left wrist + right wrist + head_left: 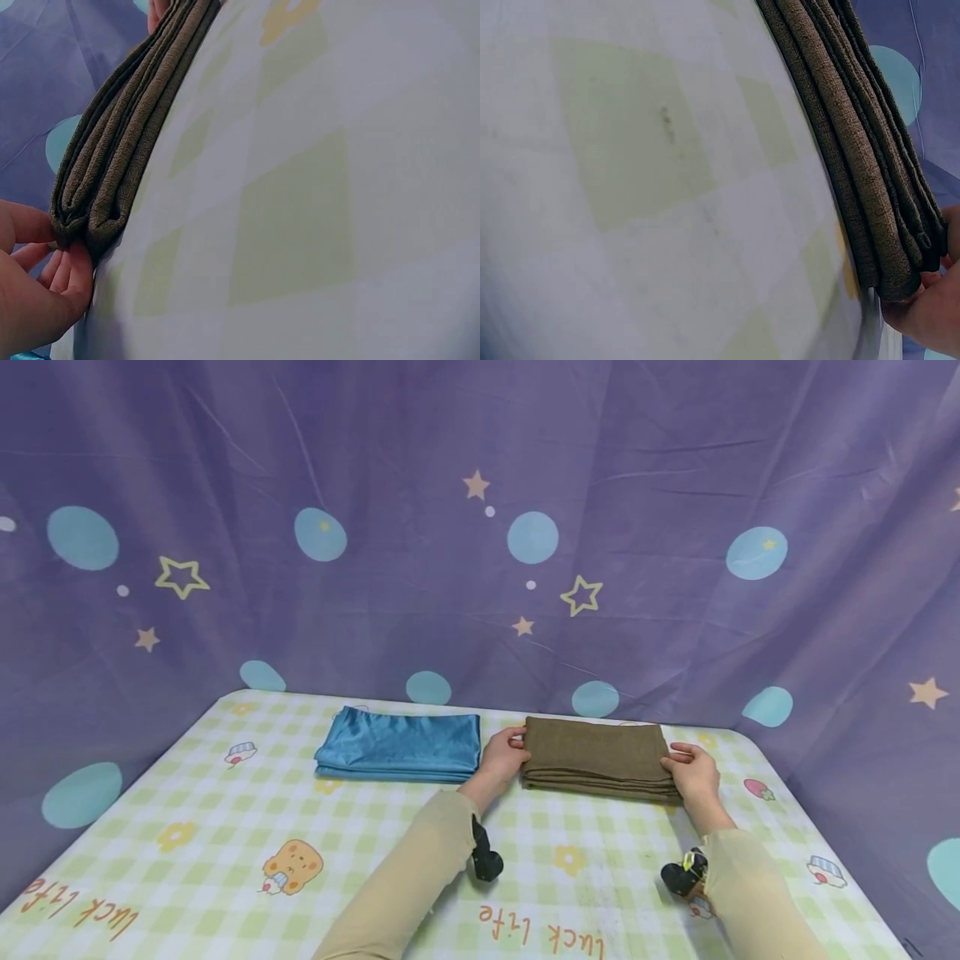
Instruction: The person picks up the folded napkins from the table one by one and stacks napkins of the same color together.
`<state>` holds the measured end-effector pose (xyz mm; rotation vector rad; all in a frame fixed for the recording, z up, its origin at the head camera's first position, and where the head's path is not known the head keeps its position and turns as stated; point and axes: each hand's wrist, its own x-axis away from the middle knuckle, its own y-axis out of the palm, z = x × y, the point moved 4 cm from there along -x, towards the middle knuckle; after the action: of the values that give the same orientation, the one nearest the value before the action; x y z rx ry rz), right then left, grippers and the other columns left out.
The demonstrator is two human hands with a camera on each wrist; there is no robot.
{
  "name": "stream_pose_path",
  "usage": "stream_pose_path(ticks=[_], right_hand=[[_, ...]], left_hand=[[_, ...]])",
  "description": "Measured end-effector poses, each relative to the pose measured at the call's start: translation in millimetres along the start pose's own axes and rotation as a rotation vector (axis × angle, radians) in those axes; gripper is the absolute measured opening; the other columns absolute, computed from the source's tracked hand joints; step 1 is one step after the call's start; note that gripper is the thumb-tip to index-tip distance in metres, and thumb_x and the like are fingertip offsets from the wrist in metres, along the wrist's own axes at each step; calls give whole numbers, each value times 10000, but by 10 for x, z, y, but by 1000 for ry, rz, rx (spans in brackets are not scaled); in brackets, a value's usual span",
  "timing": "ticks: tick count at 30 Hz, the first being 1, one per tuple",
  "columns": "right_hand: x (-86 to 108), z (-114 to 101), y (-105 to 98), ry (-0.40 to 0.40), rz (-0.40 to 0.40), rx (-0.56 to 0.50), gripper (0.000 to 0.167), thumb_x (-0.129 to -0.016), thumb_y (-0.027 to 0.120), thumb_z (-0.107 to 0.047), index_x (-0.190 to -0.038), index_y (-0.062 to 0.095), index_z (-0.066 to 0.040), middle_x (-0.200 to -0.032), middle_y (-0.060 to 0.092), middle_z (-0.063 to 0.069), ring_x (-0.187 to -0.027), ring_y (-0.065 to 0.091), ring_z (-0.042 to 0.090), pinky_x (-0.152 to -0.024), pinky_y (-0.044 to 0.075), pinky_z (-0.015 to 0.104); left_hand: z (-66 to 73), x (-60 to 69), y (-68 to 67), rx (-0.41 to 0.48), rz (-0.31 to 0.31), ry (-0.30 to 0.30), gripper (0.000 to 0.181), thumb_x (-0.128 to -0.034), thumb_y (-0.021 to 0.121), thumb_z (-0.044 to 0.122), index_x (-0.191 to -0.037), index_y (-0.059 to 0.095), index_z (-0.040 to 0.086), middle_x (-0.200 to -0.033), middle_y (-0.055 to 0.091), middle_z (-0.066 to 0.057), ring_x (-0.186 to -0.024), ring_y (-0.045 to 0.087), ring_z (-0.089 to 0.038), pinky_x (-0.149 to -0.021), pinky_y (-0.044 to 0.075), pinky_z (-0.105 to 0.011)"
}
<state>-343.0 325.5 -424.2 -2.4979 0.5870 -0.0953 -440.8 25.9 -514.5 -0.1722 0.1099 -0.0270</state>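
A folded brown cloth (596,756) lies on the table in several stacked layers. My left hand (504,758) grips its left end, and my right hand (693,774) grips its right end. In the left wrist view, the left hand (37,281) has its fingers at the end of the brown cloth (124,146). At the cloth's other end, the right wrist view shows part of the right hand (934,311) against the layered edge (855,142). Left of the left hand sits a folded, shiny blue cloth (405,745).
A green-and-white checked tablecloth (375,868) with printed cartoons covers the table. Behind the table and along both sides hangs a purple curtain (420,602) with stars and blue ovals. Small black devices (486,856) are worn at both wrists.
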Motion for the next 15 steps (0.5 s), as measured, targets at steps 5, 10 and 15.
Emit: stream_pose_path(ticks=[5, 10, 15], right_hand=[[13, -5, -2, -5, 4, 0, 357, -817, 613, -51, -1162, 568, 24, -1023, 652, 187, -675, 444, -71, -673, 383, 158], [15, -20, 0, 2, 10, 0, 359, -809, 606, -51, -1161, 578, 9, -1027, 653, 172, -752, 503, 7, -692, 383, 164], [31, -34, -15, 0, 16, -7, 359, -797, 606, -48, -1151, 587, 8, -1029, 650, 175, -700, 467, -51, -685, 385, 153]], left_hand=[[647, 432, -121, -31, 6, -109, 508, -706, 595, -110, -1194, 580, 35, -893, 592, -123, -747, 548, -178, -581, 482, -261], [952, 649, -177, -62, 15, -129, 477, -726, 538, -128, -1196, 551, -45, -948, 580, -192, -757, 521, -179, -572, 440, -200], [970, 671, -199, -41, 9, -156, 508, -697, 535, -139, -1188, 573, -12, -946, 588, -166, -765, 512, -161, -556, 414, -184]])
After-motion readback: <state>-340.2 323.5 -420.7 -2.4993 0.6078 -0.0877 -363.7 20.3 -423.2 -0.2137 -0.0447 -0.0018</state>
